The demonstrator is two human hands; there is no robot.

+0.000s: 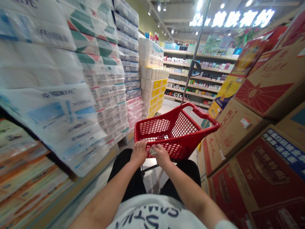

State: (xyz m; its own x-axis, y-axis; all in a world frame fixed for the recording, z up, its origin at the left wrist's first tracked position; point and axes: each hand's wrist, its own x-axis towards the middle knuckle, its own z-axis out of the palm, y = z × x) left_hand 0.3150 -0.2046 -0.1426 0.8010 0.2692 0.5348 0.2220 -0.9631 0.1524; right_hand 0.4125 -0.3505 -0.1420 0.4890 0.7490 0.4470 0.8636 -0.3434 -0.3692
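A red plastic shopping cart [188, 141] with a perforated basket stands right in front of my knees, its push handle pointing away to the right. My left hand [139, 152] is closed over the near rim of the basket, fingers hooked on top. Just right of it, my right hand [161, 155] pinches a crumpled whitish-grey cloth [152, 150] against the outer basket wall. Part of the cloth is hidden by the fingers. Through the mesh, no goods show in the basket.
Tall stacks of packaged tissue rolls [59, 73] line the left side. Cardboard cartons [259, 82] are piled on the right. Beyond the cart a glass door's metal edge [195, 41] with a handle rises before shelves of small products [197, 74].
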